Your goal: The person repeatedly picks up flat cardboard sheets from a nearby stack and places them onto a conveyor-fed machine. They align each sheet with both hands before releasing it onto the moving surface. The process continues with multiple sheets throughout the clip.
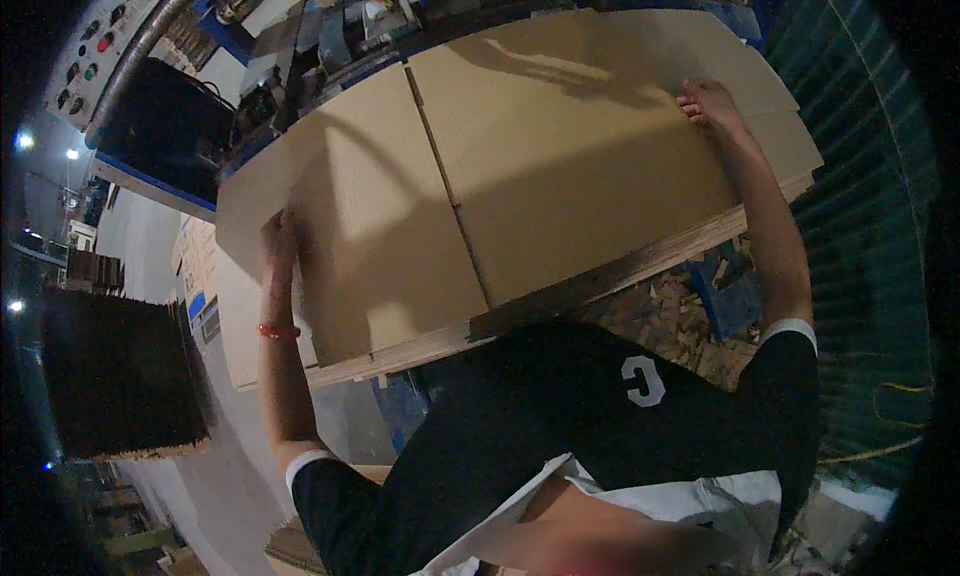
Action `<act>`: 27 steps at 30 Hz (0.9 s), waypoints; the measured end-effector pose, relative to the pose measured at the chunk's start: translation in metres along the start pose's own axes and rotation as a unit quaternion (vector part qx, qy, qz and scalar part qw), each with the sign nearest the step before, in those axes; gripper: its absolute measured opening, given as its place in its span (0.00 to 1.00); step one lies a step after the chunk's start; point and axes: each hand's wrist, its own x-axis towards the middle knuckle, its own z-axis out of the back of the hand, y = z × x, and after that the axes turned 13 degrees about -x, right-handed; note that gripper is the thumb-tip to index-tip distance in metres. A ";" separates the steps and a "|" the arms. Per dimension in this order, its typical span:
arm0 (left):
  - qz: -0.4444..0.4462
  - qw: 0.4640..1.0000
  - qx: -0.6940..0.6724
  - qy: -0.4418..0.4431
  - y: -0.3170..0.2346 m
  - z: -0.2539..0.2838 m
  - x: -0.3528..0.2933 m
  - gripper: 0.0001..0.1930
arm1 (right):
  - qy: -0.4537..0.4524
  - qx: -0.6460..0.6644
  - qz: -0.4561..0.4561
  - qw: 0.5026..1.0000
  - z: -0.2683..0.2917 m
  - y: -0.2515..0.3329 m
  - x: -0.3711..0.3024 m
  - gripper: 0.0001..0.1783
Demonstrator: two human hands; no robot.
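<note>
A wide brown cardboard sheet (pixel 580 126) lies on top of a layered stack in front of me, with a dark slot running across it left of the middle. My left hand (pixel 280 238) is at the sheet's left side; its fingers are dim and blurred. Over the right part of the cardboard is my right hand (pixel 708 106), its fingers curled in. Whether a cardboard edge is inside those fingers cannot be made out. Below, the stack's layered edges (pixel 640 261) show along the near side, close to my body.
Machinery (pixel 330 36) with blue parts stands beyond the stack. A control panel (pixel 95 51) with buttons is at the upper left. Dark stacked sheets (pixel 120 376) stand on the left. Cardboard scraps (pixel 670 321) lie beneath the stack near a blue support (pixel 725 291). A green corrugated wall (pixel 860 176) borders the right.
</note>
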 end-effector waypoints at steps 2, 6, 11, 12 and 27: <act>0.037 0.998 -0.006 0.042 0.006 0.002 0.014 0.29 | -0.012 -0.049 -0.025 0.998 -0.006 -0.006 0.022 0.19; 0.090 0.989 -0.116 0.001 0.002 -0.001 0.014 0.32 | -0.069 -0.148 0.112 0.980 -0.016 -0.014 0.030 0.19; 0.030 0.992 -0.116 -0.029 0.000 -0.016 0.018 0.32 | -0.136 -0.241 0.126 0.953 -0.023 -0.015 0.019 0.20; 0.041 0.995 -0.087 -0.007 0.004 -0.018 0.021 0.31 | -0.152 -0.271 0.096 0.946 -0.025 -0.015 0.018 0.21; -0.202 0.958 -0.186 0.086 -0.063 -0.001 -0.117 0.39 | -0.185 -0.452 0.263 0.832 -0.007 0.019 -0.139 0.37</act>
